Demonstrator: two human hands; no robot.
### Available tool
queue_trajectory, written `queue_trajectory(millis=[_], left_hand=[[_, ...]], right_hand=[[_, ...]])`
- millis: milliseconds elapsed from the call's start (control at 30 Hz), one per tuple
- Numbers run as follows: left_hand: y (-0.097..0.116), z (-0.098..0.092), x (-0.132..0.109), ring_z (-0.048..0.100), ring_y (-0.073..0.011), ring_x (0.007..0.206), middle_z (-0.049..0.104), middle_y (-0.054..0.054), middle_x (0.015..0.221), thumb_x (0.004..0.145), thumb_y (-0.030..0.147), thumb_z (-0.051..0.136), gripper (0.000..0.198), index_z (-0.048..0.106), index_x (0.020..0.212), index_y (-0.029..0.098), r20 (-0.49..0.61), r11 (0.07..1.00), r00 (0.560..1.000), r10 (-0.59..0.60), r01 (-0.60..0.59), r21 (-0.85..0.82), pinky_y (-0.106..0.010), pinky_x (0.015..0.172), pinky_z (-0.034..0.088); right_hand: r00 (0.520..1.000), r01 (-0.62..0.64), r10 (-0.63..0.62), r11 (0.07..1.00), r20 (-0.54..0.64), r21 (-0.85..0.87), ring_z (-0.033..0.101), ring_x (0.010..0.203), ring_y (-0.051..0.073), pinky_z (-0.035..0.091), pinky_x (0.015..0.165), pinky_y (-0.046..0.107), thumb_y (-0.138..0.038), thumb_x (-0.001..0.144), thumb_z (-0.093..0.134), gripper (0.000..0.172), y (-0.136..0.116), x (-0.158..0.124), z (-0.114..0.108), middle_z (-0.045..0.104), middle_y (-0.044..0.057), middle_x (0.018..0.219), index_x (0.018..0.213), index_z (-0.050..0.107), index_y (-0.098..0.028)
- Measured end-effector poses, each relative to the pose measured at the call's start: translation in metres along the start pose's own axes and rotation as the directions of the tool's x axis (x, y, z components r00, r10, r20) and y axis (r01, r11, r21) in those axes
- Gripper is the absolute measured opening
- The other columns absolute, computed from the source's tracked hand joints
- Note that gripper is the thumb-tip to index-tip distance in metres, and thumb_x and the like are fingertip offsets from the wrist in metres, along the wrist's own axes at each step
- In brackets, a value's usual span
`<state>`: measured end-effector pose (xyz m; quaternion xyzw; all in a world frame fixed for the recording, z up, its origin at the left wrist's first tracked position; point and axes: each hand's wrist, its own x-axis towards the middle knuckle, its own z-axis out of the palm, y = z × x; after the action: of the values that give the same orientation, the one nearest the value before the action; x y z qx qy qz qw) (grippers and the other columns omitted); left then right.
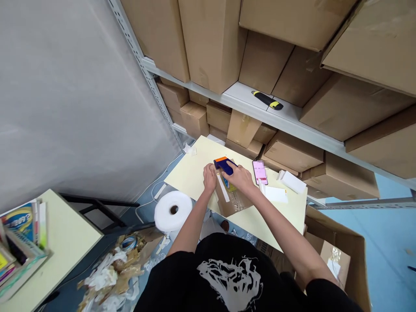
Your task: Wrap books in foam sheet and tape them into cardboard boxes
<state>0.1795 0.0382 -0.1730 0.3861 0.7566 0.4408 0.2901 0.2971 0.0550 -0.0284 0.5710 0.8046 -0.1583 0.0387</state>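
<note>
My right hand (241, 178) is wrapped around a dark blue and orange tape dispenser (223, 164) above the pale table. Under it lies a flat brown cardboard parcel (227, 207) with clear, shiny tape on its surface. A white strip (223, 188) runs along the parcel's left part, and a blue and yellow printed patch (229, 185) shows beside it, partly covered by my right hand. My left hand (209, 178) is at the parcel's far left corner, close to the dispenser's front end. Its fingers are curled, and what they grip is hidden.
On the table's right side are a lit phone (259, 172) and white paper pieces (292, 182). A white roll (173, 211) stands left of the table. Shelves of cardboard boxes (294, 149) rise behind, with a black-yellow cutter (268, 100). Scrap (113, 268) lies at lower left.
</note>
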Motion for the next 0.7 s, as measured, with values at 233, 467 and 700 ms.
queue_trajectory(millis=[233,467,700], left_hand=[[0.006,0.001,-0.004,0.044,-0.0239,0.121,0.05,-0.009,0.124,0.094,0.03,0.025,0.033,0.047,0.117,0.024,-0.001,0.997,1.0,-0.023,0.023,0.08,-0.044,0.101,0.036],[0.008,0.002,-0.004,0.043,-0.0237,0.121,0.049,-0.009,0.125,0.094,0.029,0.024,0.033,0.045,0.118,0.025,-0.015,0.994,0.999,-0.036,0.037,0.108,-0.043,0.1,0.036],[0.013,0.003,-0.003,0.044,-0.0249,0.12,0.051,-0.01,0.124,0.093,0.027,0.025,0.032,0.045,0.118,0.024,-0.014,0.987,0.999,-0.047,0.049,0.153,-0.043,0.098,0.038]], right_hand=[[0.999,-0.05,0.05,0.999,-0.005,0.01,0.067,0.075,0.022,0.048,0.067,0.032,-0.044,0.087,0.047,0.059,0.028,-0.085,0.011,0.064,0.009,0.093,0.142,0.036,-0.025],[0.999,-0.047,0.047,0.998,-0.008,0.046,0.063,0.052,0.017,0.052,0.049,0.03,-0.034,0.086,0.047,0.061,0.083,-0.211,0.055,0.061,0.006,0.092,0.144,0.031,-0.032],[0.996,-0.086,0.085,0.994,0.02,0.068,0.066,0.06,0.018,0.057,0.058,0.034,-0.034,0.087,0.047,0.06,0.089,-0.228,0.072,0.06,0.007,0.101,0.144,0.03,-0.034]])
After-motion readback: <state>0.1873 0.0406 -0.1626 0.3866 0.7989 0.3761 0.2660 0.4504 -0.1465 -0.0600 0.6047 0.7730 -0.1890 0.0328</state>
